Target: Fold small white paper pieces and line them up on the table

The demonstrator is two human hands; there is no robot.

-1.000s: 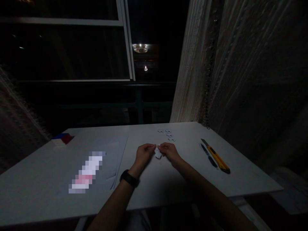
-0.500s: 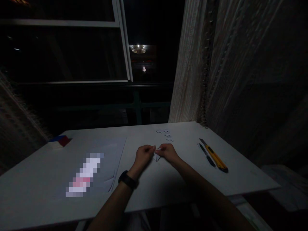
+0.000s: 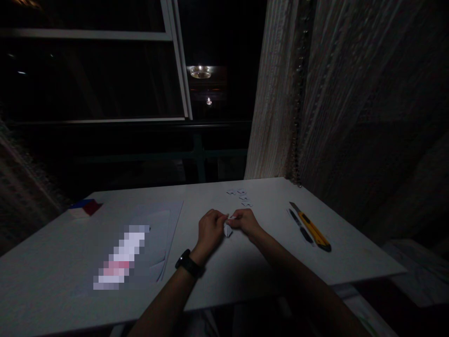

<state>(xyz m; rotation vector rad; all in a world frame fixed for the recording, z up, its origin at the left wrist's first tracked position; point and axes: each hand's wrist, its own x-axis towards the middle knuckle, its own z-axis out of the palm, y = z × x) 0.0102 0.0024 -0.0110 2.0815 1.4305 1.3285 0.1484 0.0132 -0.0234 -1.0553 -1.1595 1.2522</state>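
Observation:
Between my two hands is a small piece of folded white paper (image 3: 228, 229), its pointed end toward me. My left hand (image 3: 211, 229), with a dark watch on the wrist, pinches its left side. My right hand (image 3: 246, 221) pinches it from the right with thumb and fingers closed. The fingers cover the paper's upper part. Just beyond my hands, several small folded paper pieces (image 3: 242, 198) lie on the white table (image 3: 217, 290).
To the right lie a yellow utility knife (image 3: 315, 232) and a slim dark pen-like tool (image 3: 300, 226). Paper sheets (image 3: 164, 234), partly blurred out, lie left. A blue, red and white block (image 3: 84, 209) stands at the far left, and a curtain (image 3: 270, 93) hangs behind the table.
Both hands keep hold of the folded paper. Its lower part looks narrower and more closed now. The whole view has shifted slightly.

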